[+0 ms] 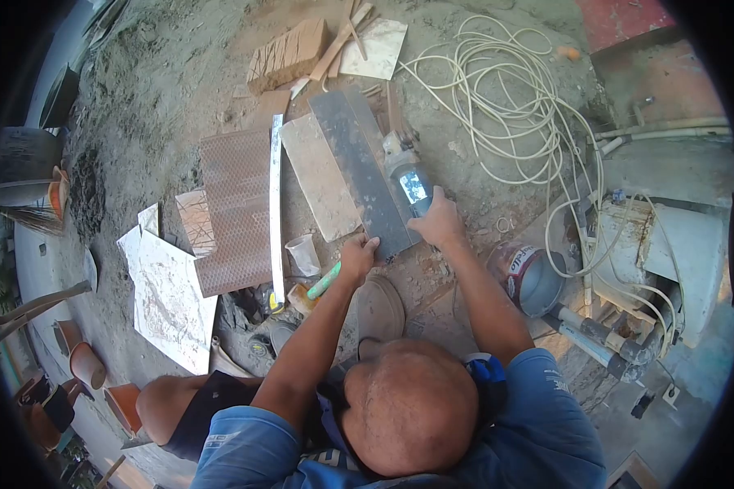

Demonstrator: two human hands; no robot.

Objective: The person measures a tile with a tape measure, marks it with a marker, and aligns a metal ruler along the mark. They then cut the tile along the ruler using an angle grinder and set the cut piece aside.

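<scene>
My right hand is wrapped round the body of an angle grinder. The head of the grinder lies at the far end, over the right edge of a long dark grey tile. At the near end of this tile my left hand grips its edge, with the thumb on top. Under and left of the dark tile is a lighter beige board. Just below my left hand lies a tool with a green handle. The grinder's disc cannot be made out clearly.
A metal straightedge lies beside a brown patterned tile. Left of these are broken white tile pieces. A plastic cup and tape measure are near my feet. Coiled cable and a paint bucket are right.
</scene>
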